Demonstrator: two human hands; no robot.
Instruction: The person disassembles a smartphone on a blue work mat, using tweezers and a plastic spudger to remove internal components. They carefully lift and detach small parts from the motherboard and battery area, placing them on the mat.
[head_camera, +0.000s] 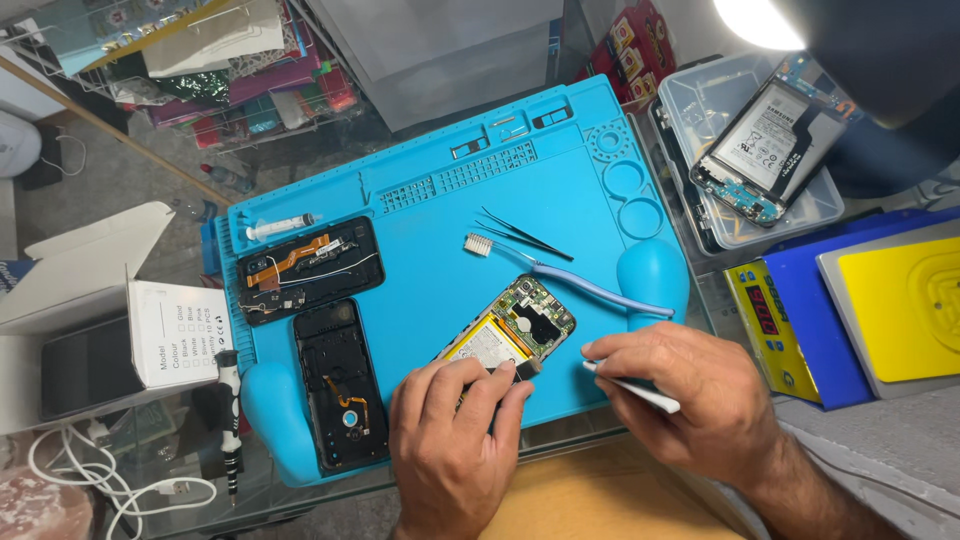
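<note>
Far left: open white box (120, 330) with a dark slab inside, white cable (110, 490) coiled below it, black screwdriver (228, 420) standing along the mat edge. Blue work mat (450, 200) fills the middle. On its left part a syringe (280, 227), a black phone frame (310, 268) with orange ribbon, and a black back cover (340, 385) below it. Mid mat: black tweezers (525, 236) and a toothbrush (570, 275) lying apart from the hands. Opened phone (510, 335), battery and circuit board showing, lies tilted near the mat's front edge. Left hand (455, 440) fingers curled, pinching the phone's lower end. Right hand (690, 400) closed round a white flat tool (640, 392), tip just beside the phone. Far right: clear tray (700, 110) with another opened phone (765, 150), yellow pad (910, 305)
</note>
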